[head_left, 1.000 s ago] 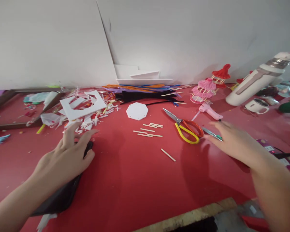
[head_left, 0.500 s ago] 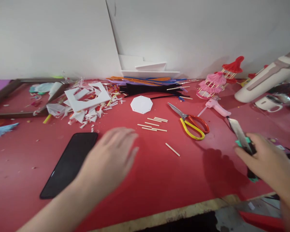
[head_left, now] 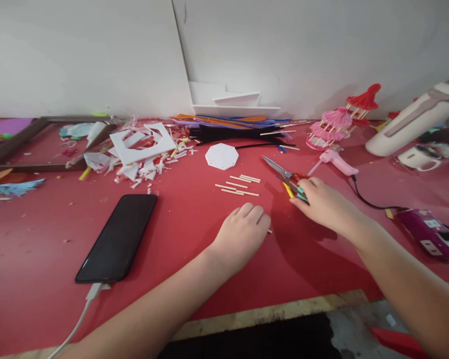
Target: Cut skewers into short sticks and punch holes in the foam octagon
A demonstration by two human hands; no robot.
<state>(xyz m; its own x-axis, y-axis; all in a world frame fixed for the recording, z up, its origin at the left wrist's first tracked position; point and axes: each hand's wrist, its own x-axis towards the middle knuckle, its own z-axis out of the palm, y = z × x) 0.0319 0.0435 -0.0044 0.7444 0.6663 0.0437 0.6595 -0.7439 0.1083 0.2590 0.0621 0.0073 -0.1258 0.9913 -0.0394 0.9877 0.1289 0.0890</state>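
My left hand [head_left: 243,233] rests low over the red tabletop, its fingers curled down over a short wooden stick [head_left: 270,231]. Only the stick's tip shows past the fingers. In my right hand [head_left: 318,202] is a utility knife [head_left: 302,194] with a green and black handle, its blade pointing up and left. The knife lies across the scissors [head_left: 275,165] with yellow and red handles, hiding part of them. Several more short wooden sticks [head_left: 236,184] lie just beyond my left hand. Behind them is a white octagonal board [head_left: 222,156] with small holes around its edge.
A black phone [head_left: 116,239] with a white cable lies at left. White foam scraps [head_left: 144,144] and pipe cleaners [head_left: 228,122] line the back. To the right are a pink glue gun [head_left: 338,160], a pink and red tiered model [head_left: 335,119], a mug [head_left: 419,157], a flask [head_left: 407,119] and a purple power strip [head_left: 426,232].
My left hand has moved right, onto the lone stick. My right hand has carried the utility knife leftward to the scissors. The view has shifted slightly.
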